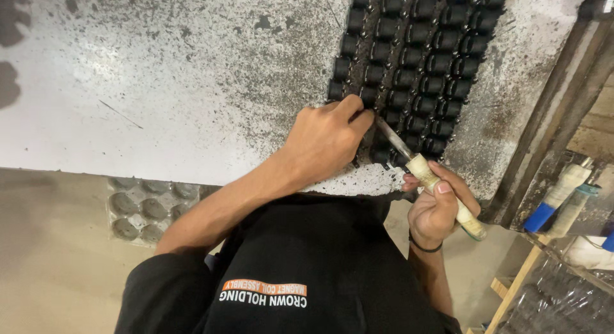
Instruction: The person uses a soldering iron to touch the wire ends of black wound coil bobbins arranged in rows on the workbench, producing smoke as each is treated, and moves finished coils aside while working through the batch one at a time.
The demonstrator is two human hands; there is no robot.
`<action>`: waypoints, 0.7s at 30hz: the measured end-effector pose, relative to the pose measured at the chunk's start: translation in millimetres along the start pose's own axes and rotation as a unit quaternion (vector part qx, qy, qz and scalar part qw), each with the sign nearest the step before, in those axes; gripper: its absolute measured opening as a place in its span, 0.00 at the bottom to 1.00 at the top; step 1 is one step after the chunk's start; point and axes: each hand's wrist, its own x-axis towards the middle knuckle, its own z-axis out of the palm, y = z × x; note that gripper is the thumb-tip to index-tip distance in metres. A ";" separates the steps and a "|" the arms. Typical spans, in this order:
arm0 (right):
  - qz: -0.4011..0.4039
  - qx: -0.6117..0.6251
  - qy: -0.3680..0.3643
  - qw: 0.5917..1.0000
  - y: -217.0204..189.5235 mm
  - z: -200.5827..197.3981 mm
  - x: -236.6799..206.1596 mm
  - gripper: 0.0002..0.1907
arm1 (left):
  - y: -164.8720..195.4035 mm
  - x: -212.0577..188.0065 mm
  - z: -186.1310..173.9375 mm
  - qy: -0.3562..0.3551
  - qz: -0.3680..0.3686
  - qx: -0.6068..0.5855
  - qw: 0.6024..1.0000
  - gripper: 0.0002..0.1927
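Left hand (326, 139): fingers curled together, fingertips pressing on the near edge of the black parts, at about 11 o'clock from the right hand.
Right hand (438, 209): clamped around the pale wrapped handle of a slim metal hand tool (422, 167), at 5 o'clock from the left hand.
Tool tip: points toward 10 o'clock and meets the parts just beside the left fingertips.
Black cylindrical parts (416, 65): many small pieces standing in tight rows, forming a block at 12 to 1 o'clock from both hands.
Desk (160, 84): pale, speckled with dark grit, carrying the parts.
Empty moulded tray (144, 209): grey, below the desk edge, at 8 o'clock from the left hand.
Wristband (425, 247): dark, on the right wrist.
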 end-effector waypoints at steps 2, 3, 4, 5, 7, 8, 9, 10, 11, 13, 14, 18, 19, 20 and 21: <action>-0.011 0.003 -0.002 1.000 0.5 0.0 0.2 0.19 | -1.6 0.1 -0.5 0.007 0.000 0.000 1.000 0.13; -0.015 0.004 -0.001 1.000 0.7 0.2 0.2 0.19 | -2.6 0.4 -0.5 0.004 0.000 0.001 1.000 0.13; -0.018 -0.002 -0.008 1.000 0.6 0.4 -0.1 0.19 | -3.2 0.4 -0.1 -0.002 -0.002 -0.001 1.000 0.13; -0.021 -0.007 -0.016 1.000 0.7 0.7 -0.3 0.18 | -3.6 0.4 0.6 -0.013 -0.003 -0.002 1.000 0.14; -0.029 -0.014 -0.026 0.999 0.8 1.4 -0.7 0.18 | -3.8 0.2 2.6 -0.028 -0.002 0.002 1.000 0.14; -0.030 -0.018 -0.025 0.999 0.7 1.8 -1.0 0.18 | -2.9 0.0 4.0 -0.023 0.007 0.005 1.000 0.13; -0.029 -0.022 -0.026 0.999 0.7 2.3 -1.4 0.18 | -1.5 -0.8 5.5 -0.017 0.013 0.009 1.000 0.12; -0.025 -0.023 -0.024 0.999 0.7 2.7 -1.8 0.19 | -0.6 -1.5 6.4 -0.011 0.021 0.013 1.000 0.11; -0.022 -0.024 -0.020 0.999 0.7 3.2 -2.4 0.19 | -0.1 -2.4 6.8 -0.002 0.016 0.003 1.000 0.11; -0.047 -0.040 -0.022 0.998 0.7 4.3 -3.2 0.18 | 0.1 -3.7 7.0 0.014 0.007 -0.015 1.000 0.09; -0.076 -0.055 -0.027 0.995 0.8 4.9 -3.5 0.17 | -0.8 -4.0 6.7 0.009 -0.003 -0.025 1.000 0.09; -0.080 -0.029 -0.033 0.996 1.5 6.9 -4.0 0.18 | -4.7 -3.1 4.1 -0.001 -0.025 -0.043 0.999 0.07; -0.099 -0.027 -0.028 0.994 2.0 7.5 -3.9 0.17 | -5.2 -2.3 3.4 0.000 -0.023 -0.040 0.999 0.07; -0.121 -0.023 -0.026 0.992 2.6 8.2 -3.6 0.16 | -5.3 -1.6 2.9 0.007 -0.022 -0.036 0.999 0.07; -0.140 -0.020 -0.025 0.990 3.2 8.9 -3.1 0.14 | -5.3 -1.0 2.4 0.013 -0.024 -0.031 0.999 0.08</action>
